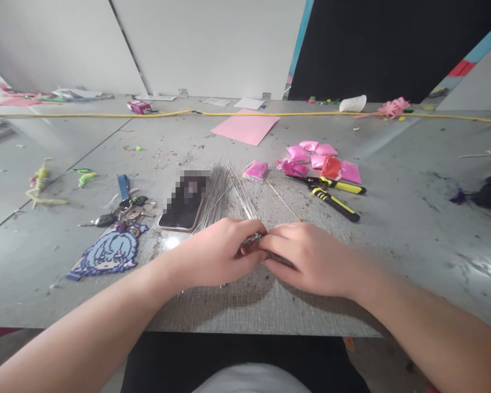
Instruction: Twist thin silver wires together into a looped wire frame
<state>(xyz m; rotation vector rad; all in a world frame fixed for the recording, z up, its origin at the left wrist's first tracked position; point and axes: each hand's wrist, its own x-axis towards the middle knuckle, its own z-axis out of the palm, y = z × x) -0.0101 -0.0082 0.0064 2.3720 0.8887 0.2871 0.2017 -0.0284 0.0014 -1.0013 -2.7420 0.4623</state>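
Both hands meet at the middle of the table's near side. My left hand [233,248] is closed around a small silver piece that looks like twisted wire [252,238]. Fingertips of my right hand [306,254] pinch the same piece from the other side, and most of it is hidden by the fingers. Just beyond the hands lies a loose bundle of thin straight metal wires [216,199]. Pliers with yellow and black handles [335,202] rest spread apart to the right, beyond my right hand. A phone [184,204] lies left of the wires.
Several pink packets of clay-like material [298,154] lie behind the pliers. At left are keys [104,220] with a blue pixel-style charm [110,254]. Farther back are a pink sheet [247,128], a yellow cord [147,114] across the table and a tipped paper cup [352,103].
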